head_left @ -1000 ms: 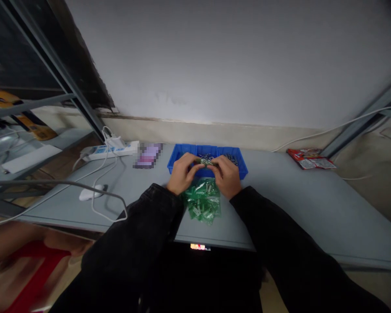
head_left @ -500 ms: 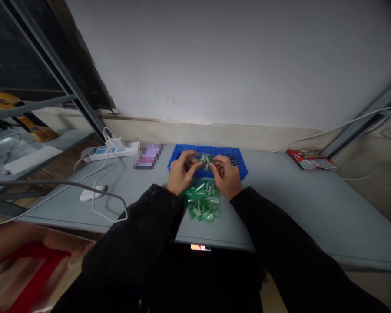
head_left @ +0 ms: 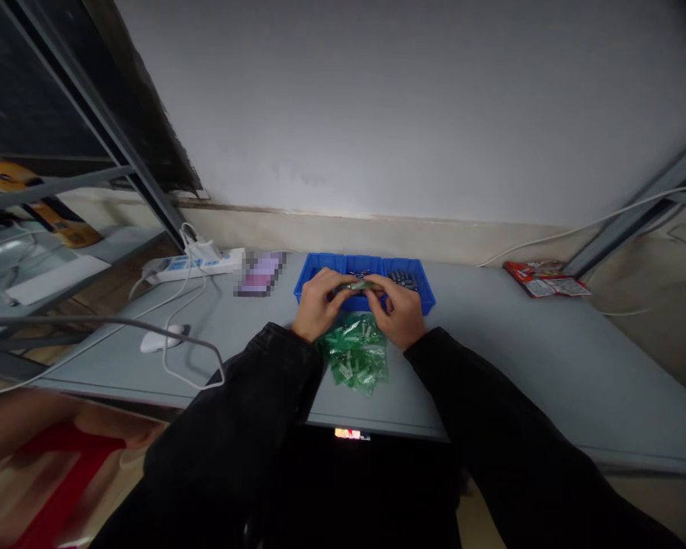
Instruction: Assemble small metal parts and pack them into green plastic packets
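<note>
Sleeves: two black fabric sleeves [head_left: 480, 404] reach forward over the smooth grey desk [head_left: 485, 328].
Loose bags: clear green plastic bags [head_left: 355, 362] holding small pale strips lie in an overlapping pile on the desk, between the forearms and just in front of the tray.
Rounded device: a small white, smooth-shelled object [head_left: 161, 339] rests on the desk at left, beside looping white cable [head_left: 171, 366].
Left hand: the bare left hand [head_left: 317, 305] pinches one end of the held packet between thumb and fingers.
Right hand: the bare right hand [head_left: 400, 309] grips the packet's other end, its fingers curled.
Held packet: a small greenish plastic packet [head_left: 357, 286], seen almost edge-on, spans the two hands above the tray's front; its contents cannot be made out.
Tray: a blue plastic tray [head_left: 427, 303] with three compartments; small metal pieces show in the middle one, dark elongated pieces in the right, and the left is partly hidden by the hand.
Back left: a white power strip [head_left: 229, 261] with plugged-in cables.
Back right: a shiny red printed packet [head_left: 546, 279].
Beyond: a pale plain wall [head_left: 389, 114].
</note>
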